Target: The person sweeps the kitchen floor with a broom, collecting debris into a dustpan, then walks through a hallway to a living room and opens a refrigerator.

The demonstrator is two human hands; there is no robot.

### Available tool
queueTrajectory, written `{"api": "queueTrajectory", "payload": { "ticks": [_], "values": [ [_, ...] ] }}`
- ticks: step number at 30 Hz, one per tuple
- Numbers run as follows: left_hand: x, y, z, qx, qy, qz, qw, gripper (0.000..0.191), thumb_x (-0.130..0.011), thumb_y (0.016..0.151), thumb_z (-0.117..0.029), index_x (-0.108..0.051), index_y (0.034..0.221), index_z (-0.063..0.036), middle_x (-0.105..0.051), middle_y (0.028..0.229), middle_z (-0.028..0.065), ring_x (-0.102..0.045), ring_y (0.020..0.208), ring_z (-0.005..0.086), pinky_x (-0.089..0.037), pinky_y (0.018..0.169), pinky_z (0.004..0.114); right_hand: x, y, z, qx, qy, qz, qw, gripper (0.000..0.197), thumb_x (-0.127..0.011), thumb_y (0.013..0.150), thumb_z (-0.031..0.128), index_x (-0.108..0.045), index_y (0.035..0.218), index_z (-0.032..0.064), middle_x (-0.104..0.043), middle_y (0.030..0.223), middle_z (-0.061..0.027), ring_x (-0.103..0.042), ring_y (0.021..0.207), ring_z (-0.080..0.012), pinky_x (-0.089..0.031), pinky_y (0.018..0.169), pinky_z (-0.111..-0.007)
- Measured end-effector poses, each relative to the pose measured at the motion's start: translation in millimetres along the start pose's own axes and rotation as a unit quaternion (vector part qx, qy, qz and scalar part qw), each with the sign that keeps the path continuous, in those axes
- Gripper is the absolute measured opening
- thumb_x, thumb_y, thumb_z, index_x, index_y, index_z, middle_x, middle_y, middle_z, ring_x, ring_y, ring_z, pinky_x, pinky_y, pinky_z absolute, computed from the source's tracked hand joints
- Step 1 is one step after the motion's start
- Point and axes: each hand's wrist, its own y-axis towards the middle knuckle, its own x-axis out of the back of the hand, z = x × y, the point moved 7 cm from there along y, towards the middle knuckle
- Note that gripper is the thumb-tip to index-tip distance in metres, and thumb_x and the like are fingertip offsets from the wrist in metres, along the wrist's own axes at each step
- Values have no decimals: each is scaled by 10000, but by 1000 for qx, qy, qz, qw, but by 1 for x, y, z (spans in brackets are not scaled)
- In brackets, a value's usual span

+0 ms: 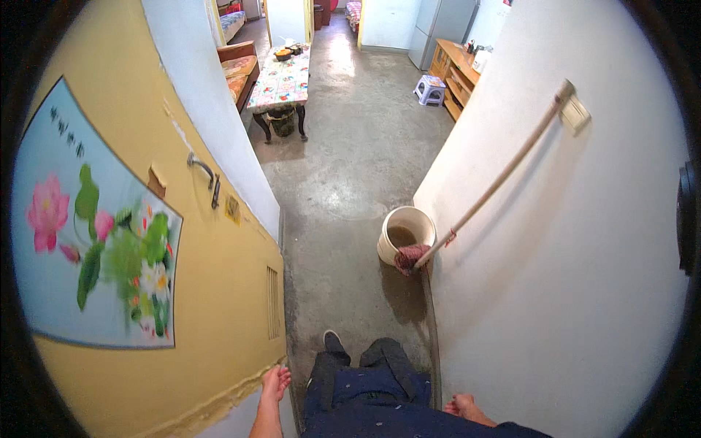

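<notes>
My left hand (276, 381) hangs at the lower left beside the edge of a yellow door (230, 306), its fingers loosely curled and nothing seen in them. At the lower right, my right hand (461, 405) is near the white wall, its fingers bent; whether they are fully closed does not show. Ahead on the right stands a white plastic bucket (386, 241) with murky water inside. A mop with a reddish head (409, 258) rests at the bucket's near rim, its wooden handle (509, 178) leaning up along the wall towards a switch plate (575, 114).
Grey concrete floor (345, 219) runs ahead between the door and the right wall (520, 306). Farther off are a table with a patterned cloth (282, 82), a sofa (239, 68), a plastic stool (430, 89), a wooden cabinet (457, 63) and a refrigerator (441, 30).
</notes>
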Motion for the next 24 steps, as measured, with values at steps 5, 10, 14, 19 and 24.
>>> {"api": "queueTrajectory", "payload": {
  "ticks": [5, 10, 14, 19, 24],
  "values": [
    [-102, 54, -153, -24, 114, 16, 993, 227, -543, 947, -223, -544, 1076, -36, -644, 923, 83, -631, 739, 174, -547, 589, 309, -102, -10, 49, -61, 44, 42, 996, 247, -537, 908, 162, -586, 1000, -62, -640, 827, -171, -651, 642, -267, -575, 580, -397],
    [-222, 116, -248, -82, 193, 48, 977, 192, -547, 941, -212, -575, 995, -30, -635, 855, 71, -625, 688, 158, -539, 560, 287, -181, 80, 164, 211, -194, 100, 953, 327, -664, 842, 271, -677, 983, -25, -676, 871, -109, -647, 763, -237, -486, 658, -365],
    [-188, 118, -284, -47, 258, -36, 964, 182, -540, 921, -197, -598, 886, -29, -630, 767, 69, -611, 606, 158, -536, 536, 299, -280, 4, 276, 47, -99, 113, 988, 261, -652, 849, 239, -682, 929, -7, -660, 824, -117, -612, 655, -250, -470, 579, -390],
    [-252, 142, -286, 11, 254, -76, 964, 176, -552, 902, -174, -611, 869, -12, -628, 722, 90, -612, 556, 188, -532, 488, 320, -275, 18, 479, 76, -24, 152, 985, 152, -520, 890, 71, -572, 911, -70, -620, 747, -199, -652, 599, -315, -537, 467, -431],
    [-218, 203, -278, 29, 233, -111, 966, 171, -571, 882, -141, -609, 920, 22, -625, 725, 108, -629, 577, 212, -547, 492, 342, -319, -5, 696, 202, -10, 148, 968, 207, -498, 912, 140, -538, 1051, -9, -605, 804, -119, -649, 605, -238, -560, 480, -349]
  ]
}}
